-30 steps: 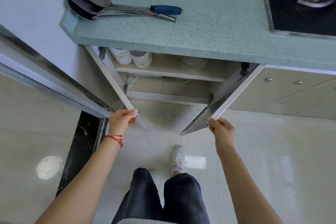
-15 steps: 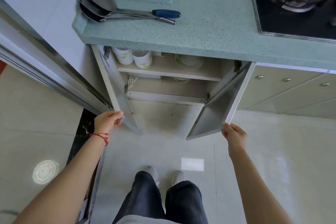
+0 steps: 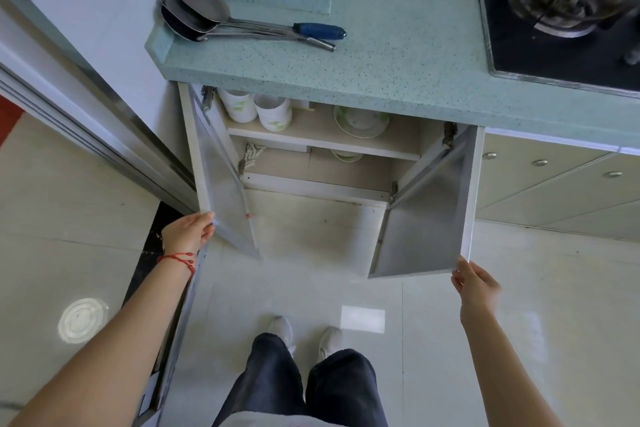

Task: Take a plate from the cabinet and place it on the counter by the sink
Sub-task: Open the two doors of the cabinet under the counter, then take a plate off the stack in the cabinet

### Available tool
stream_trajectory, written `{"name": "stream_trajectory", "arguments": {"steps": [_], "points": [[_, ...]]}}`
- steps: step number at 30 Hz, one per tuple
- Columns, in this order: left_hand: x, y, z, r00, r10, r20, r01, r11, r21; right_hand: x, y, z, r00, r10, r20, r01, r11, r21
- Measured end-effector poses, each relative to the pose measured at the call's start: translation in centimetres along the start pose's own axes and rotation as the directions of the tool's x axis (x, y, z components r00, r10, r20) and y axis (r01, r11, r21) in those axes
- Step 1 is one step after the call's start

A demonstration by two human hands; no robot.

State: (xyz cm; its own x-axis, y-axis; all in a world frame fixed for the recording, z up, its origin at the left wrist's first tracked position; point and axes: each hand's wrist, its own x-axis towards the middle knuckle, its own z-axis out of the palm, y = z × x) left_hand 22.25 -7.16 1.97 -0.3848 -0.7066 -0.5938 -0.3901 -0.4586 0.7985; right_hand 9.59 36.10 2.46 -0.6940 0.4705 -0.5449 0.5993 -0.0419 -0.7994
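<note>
Under the green speckled counter [image 3: 398,55] the cabinet stands with both doors swung wide. My left hand [image 3: 188,230] grips the bottom corner of the left door [image 3: 221,184]. My right hand [image 3: 474,282] holds the lower corner of the right door [image 3: 426,218]. On the upper shelf [image 3: 311,135] lies a white plate [image 3: 360,120] with a green pattern, partly under the counter's edge. Another dish [image 3: 346,155] shows on the level below, mostly hidden by the shelf.
Two white patterned cups [image 3: 256,109] stand at the shelf's left. Metal ladles [image 3: 221,19], one with a blue handle, lie on the counter. A gas stove [image 3: 561,7] sits at the right. A metal sliding-door frame [image 3: 104,121] runs along the left. Drawers [image 3: 554,180] are right of the cabinet.
Both doors have swung further apart, my left hand moving left and my right hand moving right. The view has pulled back, showing more of the shelf and stove.
</note>
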Motion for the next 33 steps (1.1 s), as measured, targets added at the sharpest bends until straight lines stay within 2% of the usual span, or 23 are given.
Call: {"name": "stream_trajectory", "arguments": {"steps": [8,13,15,17,20,23,25,27,30,33], "points": [[0.1,-0.6,0.1,0.996,-0.015,-0.083,0.012,0.999,-0.032,1.1,-0.9,-1.9,0.989,0.058,-0.133,-0.039,0.989,0.141],[-0.9,-1.9,0.1,0.996,0.016,-0.084,-0.012,0.999,0.040,0.0,0.1,-1.6,0.964,0.115,-0.238,-0.063,0.974,0.217],[-2.0,-3.1,1.0,0.999,-0.001,-0.049,0.005,0.997,0.071,-1.2,1.1,-0.7,0.974,0.116,-0.194,-0.078,0.979,0.190],[-3.5,-4.2,2.5,1.000,-0.013,-0.003,0.013,0.984,0.177,-2.7,2.2,0.7,0.991,0.097,-0.098,-0.084,0.988,0.129],[-5.9,-5.2,4.4,0.992,0.054,0.113,-0.090,0.936,0.339,-5.1,3.3,3.2,0.997,0.035,0.064,-0.032,0.998,-0.048],[-7.4,-5.2,5.7,0.929,0.183,0.321,-0.336,0.778,0.531,-7.5,3.5,5.6,0.967,-0.082,0.242,0.156,0.940,-0.305],[-7.4,-5.4,6.3,0.840,0.245,0.485,-0.526,0.590,0.613,-8.4,3.6,6.8,0.916,-0.160,0.367,0.315,0.852,-0.417],[-6.9,-5.5,6.9,0.751,0.276,0.600,-0.658,0.398,0.640,-8.7,3.6,7.8,0.845,-0.228,0.483,0.485,0.708,-0.514],[-5.9,-5.4,8.0,0.692,0.272,0.668,-0.721,0.215,0.659,-8.5,3.3,9.1,0.750,-0.274,0.602,0.648,0.489,-0.585],[-5.3,-5.5,9.3,0.680,0.240,0.693,-0.730,0.135,0.670,-7.8,2.9,10.0,0.710,-0.271,0.650,0.696,0.412,-0.589]]}}
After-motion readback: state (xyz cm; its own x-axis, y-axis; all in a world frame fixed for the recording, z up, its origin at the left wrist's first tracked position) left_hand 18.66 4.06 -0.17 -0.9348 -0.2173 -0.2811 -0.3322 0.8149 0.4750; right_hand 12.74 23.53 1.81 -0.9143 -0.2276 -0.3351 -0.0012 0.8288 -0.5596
